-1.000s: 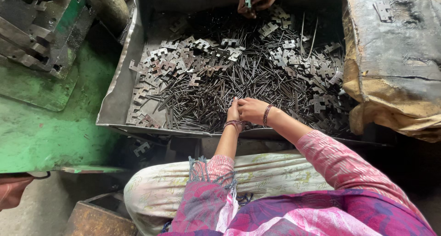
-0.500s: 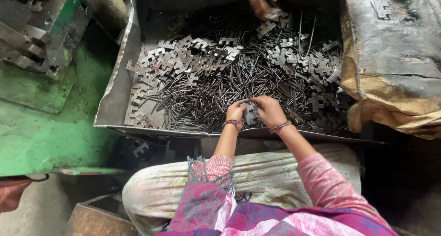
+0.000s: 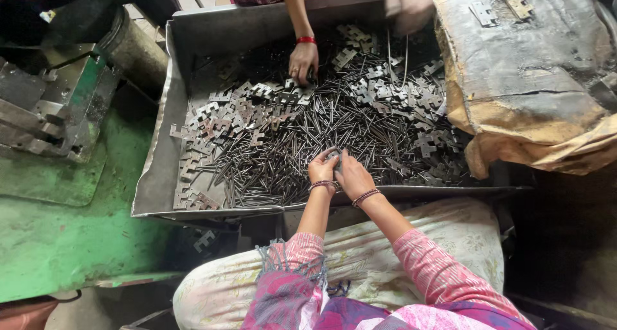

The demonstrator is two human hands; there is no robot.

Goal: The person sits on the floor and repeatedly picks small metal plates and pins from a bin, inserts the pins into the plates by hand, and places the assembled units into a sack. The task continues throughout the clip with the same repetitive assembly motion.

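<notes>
Both of the person's hands meet low over the near edge of a wide metal tray [image 3: 160, 176], just inside its front rim. The left hand [image 3: 323, 169] and the right hand [image 3: 350, 176] are pressed close together, fingers curled inward around a small metal piece [image 3: 337, 160] pinched between them; only a sliver of it shows, so its shape and long axis cannot be told. Neither hand is spread open: each is partly closed on that piece, thumbs and fingertips meeting over it. The two hands are equally near it, since it sits right where they touch. Directly under and beyond the hands lies a dense heap of thin dark metal pins [image 3: 302, 156], most of them running roughly left to right and slantwise across the tray floor. Farther out and to the left of the hands, a scatter of flat notched metal plates [image 3: 225, 121] lies among the pins, with more of them out to the right. At the far side of the tray another person's hand [image 3: 303, 61], with a red bangle at the wrist, rests on the pile, and a second, blurred hand [image 3: 406, 5] hovers near the far right corner. To the right of the hands sits a worn, stained sack [image 3: 533, 98]; to the left, a green machine bed [image 3: 51, 240].
</notes>
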